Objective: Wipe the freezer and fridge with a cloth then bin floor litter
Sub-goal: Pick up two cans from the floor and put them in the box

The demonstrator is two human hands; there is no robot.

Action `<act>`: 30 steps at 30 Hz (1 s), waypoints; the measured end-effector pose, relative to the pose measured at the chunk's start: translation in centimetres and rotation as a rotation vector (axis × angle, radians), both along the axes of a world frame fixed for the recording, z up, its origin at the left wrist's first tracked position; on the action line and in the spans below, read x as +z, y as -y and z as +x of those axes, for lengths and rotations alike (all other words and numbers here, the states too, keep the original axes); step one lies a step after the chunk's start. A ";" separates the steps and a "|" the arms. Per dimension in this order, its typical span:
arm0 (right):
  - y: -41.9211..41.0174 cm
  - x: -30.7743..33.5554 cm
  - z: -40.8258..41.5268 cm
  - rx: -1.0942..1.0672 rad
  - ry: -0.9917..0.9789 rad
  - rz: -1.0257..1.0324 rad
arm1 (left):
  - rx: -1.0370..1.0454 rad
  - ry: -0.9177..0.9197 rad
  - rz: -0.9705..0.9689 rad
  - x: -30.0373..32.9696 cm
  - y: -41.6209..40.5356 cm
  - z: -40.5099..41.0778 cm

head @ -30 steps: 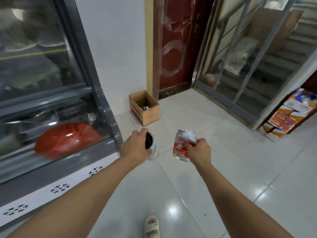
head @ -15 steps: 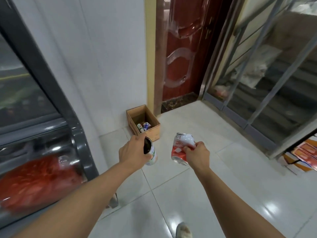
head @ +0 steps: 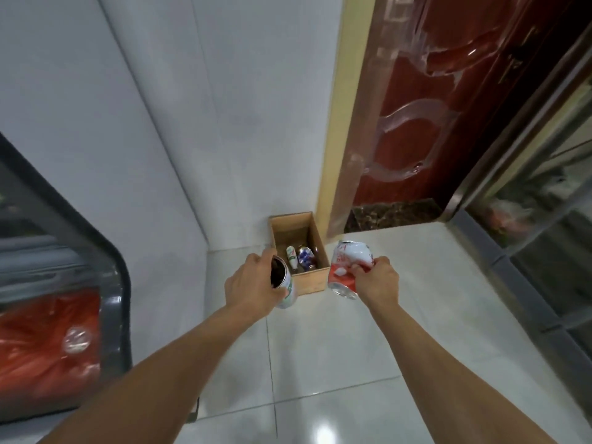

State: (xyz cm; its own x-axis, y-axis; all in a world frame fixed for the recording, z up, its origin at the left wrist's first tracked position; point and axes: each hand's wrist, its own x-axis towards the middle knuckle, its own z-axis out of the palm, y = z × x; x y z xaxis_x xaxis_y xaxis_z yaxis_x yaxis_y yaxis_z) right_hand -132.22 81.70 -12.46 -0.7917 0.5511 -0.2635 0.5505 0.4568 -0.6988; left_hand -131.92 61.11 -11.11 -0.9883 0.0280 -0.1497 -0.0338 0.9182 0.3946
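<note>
My left hand [head: 251, 283] grips an open white-and-green can [head: 283, 282], its dark mouth facing the camera. A dented red-and-white can [head: 347, 267] is held by my right hand [head: 376, 280], tilted with its base toward me. Both cans hover just in front of a small cardboard box [head: 312, 282] standing on the floor against the wall corner. Inside the box lie a small white bottle [head: 291, 256] and a crushed blue-and-white can [head: 306, 256].
The glass-fronted freezer [head: 118, 283] with a red bag [head: 48, 347] inside fills the lower left. A white wall stands behind the box, a dark red door [head: 426, 123] to its right, and a metal-framed glass partition [head: 528, 219] at far right. Glossy white floor tiles [head: 352, 363] lie below.
I have walked closer to the box, which now sits right before my hands. The freezer has slid off to the left. Both cans remain held as before.
</note>
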 end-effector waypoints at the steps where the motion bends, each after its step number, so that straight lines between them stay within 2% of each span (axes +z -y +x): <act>1: -0.3 -0.3 -1.7 0.015 0.009 0.002 | 0.020 0.004 0.000 -0.3 -0.3 -1.3; 6: -1.3 -2.6 -9.7 0.081 0.052 0.026 | 0.082 -0.010 0.037 -2.8 -1.2 -8.8; 11: -0.9 -5.8 -18.5 0.115 0.109 0.006 | 0.102 0.060 0.076 -6.6 -1.9 -17.8; 19: -1.1 -12.4 -30.3 0.076 0.251 -0.031 | 0.096 0.118 0.056 -13.6 -3.2 -30.4; 24: -1.8 -18.8 -35.3 0.097 0.348 -0.025 | 0.099 0.148 0.047 -19.9 -4.4 -35.5; 30: -2.2 -30.1 -40.5 0.192 0.401 -0.032 | 0.166 0.202 0.049 -30.4 -5.9 -39.7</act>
State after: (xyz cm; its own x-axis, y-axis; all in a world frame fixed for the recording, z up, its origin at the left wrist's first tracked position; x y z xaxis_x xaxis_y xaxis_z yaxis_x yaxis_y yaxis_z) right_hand -172.76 83.92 -42.61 -0.7108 0.3905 -0.5851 0.6881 0.5587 -0.4631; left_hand -171.58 66.97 -41.52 -0.9303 -0.1204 -0.3465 -0.2650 0.8736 0.4081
